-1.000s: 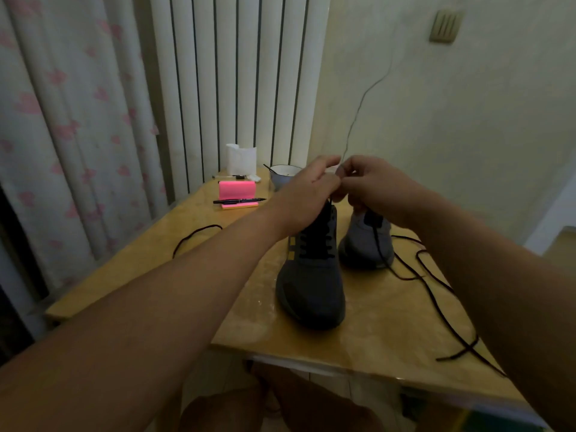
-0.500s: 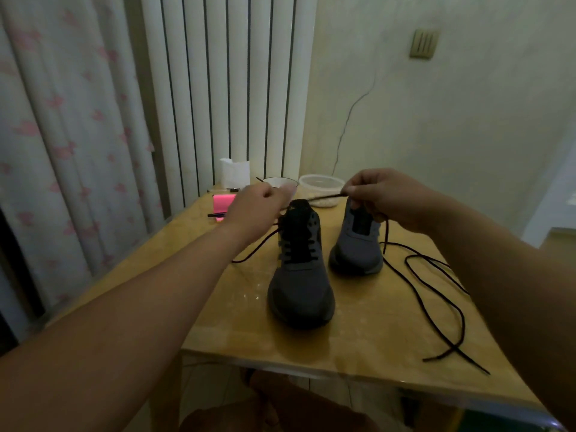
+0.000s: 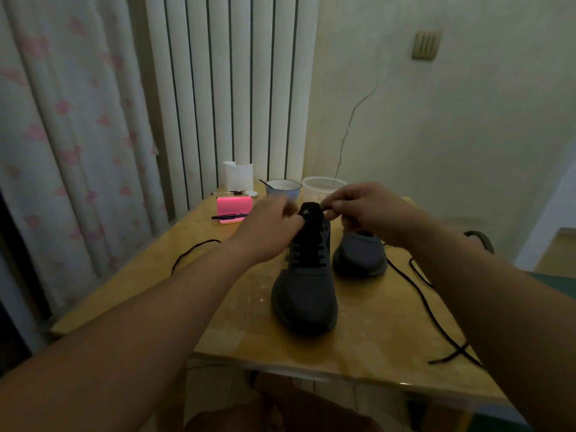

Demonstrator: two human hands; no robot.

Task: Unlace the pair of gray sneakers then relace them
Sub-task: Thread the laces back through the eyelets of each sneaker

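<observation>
1. Yellow glossy tabletop point(image 3: 374, 338) and both sneakers sit as they did half a second ago, but the hands, then apart with a lace stretched between them, now meet at the near gray sneaker point(image 3: 304, 294), over its tongue.
2. Right hand point(image 3: 364, 213) pinches the black lace point(image 3: 324, 208) between thumb and forefinger at the tongue's top. Left hand point(image 3: 274, 226) is motion-blurred, fingers curled beside the tongue — whether they grip anything I cannot tell.
3. That sneaker stands at centre, toe toward the camera, its eyelets laced. The far gray sneaker point(image 3: 360, 255) stands just right of it, and a loose lace point(image 3: 430, 300) trails toward the lower right.
4. Behind: white ribbed radiator point(image 3: 230, 88) at upper centre, pink-patterned curtain point(image 3: 62, 120) at left, cracked plaster wall point(image 3: 467, 135) at right.
5. At the table's far edge — a pink notepad point(image 3: 234, 205) beside a pen point(image 3: 229, 216), a round bowl point(image 3: 283, 187) and a clear plastic tub point(image 3: 324, 183).
</observation>
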